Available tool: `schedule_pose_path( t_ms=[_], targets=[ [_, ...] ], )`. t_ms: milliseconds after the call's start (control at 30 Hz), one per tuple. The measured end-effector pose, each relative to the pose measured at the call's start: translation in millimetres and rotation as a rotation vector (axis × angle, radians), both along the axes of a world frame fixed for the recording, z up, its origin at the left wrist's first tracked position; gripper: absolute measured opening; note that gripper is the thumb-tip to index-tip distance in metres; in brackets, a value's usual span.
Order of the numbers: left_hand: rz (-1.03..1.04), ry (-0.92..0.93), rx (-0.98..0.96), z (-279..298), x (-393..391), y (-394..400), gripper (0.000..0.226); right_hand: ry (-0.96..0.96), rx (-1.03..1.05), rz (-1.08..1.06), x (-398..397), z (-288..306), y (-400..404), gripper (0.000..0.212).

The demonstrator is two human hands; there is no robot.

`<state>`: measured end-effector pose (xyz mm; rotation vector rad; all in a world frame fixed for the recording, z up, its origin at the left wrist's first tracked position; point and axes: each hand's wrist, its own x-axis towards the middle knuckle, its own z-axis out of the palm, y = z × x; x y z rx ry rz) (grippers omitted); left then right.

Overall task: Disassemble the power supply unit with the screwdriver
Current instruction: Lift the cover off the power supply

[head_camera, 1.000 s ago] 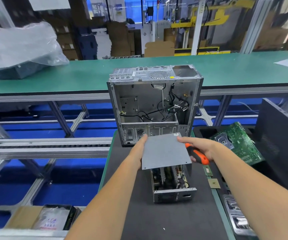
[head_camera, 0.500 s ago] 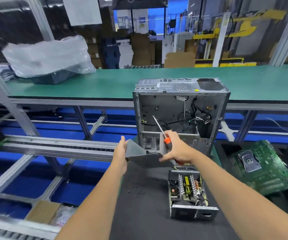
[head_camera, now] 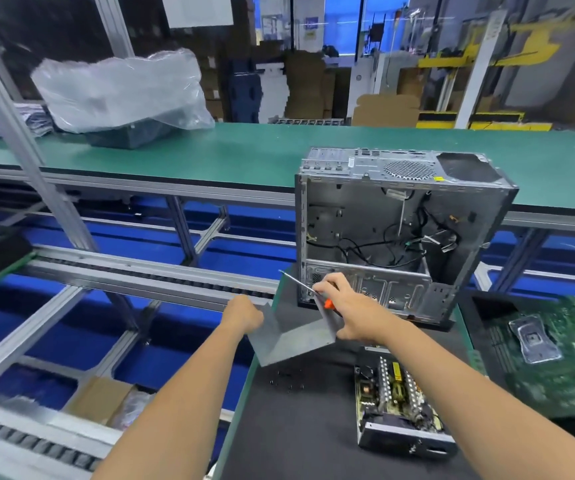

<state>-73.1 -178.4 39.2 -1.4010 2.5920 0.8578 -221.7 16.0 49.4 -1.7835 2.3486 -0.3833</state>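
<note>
While both hands grip the cover (head_camera: 293, 337) (right (head_camera: 352, 313) also pinching the screwdriver (head_camera: 308, 289)) — left (head_camera: 243, 315) at its edge.

The cover (head_camera: 293, 336) is plain grey; the screwdriver (head_camera: 327, 302) has an orange handle. The mat (head_camera: 300, 427) is black, the circuit board (head_camera: 556, 358) green, the computer case (head_camera: 400, 233) grey with black cables.

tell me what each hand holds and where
Left hand grips the cover by its left edge; right hand holds its right edge and the screwdriver by the handle.
</note>
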Motion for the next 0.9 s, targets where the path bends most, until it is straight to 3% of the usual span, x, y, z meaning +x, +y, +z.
schedule_pose_path(
  t_ms=[133, 267, 367, 433, 533, 667, 900],
  targets=[
    [-0.007, 0.036, 0.007, -6, -2, 2, 0.021, -0.051, 0.019, -0.018, -3, -4, -2, 0.085],
    [0.076, 0.146, -0.037, -7, -11, 2, 0.020, -0.407, -0.096, -0.151, -6, 0, 0, 0.083],
    [0.092, 0.193, -0.086, -9, -15, 4, 0.022, -0.772, -0.206, -0.407, -5, 3, -4, 0.052],
    [0.098, 0.213, -0.100, -12, -17, 4, 0.021, -0.901, -0.250, -0.545, -5, 2, -6, 0.029],
    [0.080, 0.230, -0.113, -21, -21, 6, 0.023, -0.814, -0.189, -0.614, -4, -4, -9, 0.044],
    [0.052, 0.255, -0.101, -36, -26, 8, 0.029, -0.620, -0.034, -0.667, 0, -19, -16, 0.029],
    [0.001, 0.184, -0.085, -54, -28, 3, 0.033, -0.613, 0.136, -0.708, 3, -37, -23, 0.025]
  ],
)
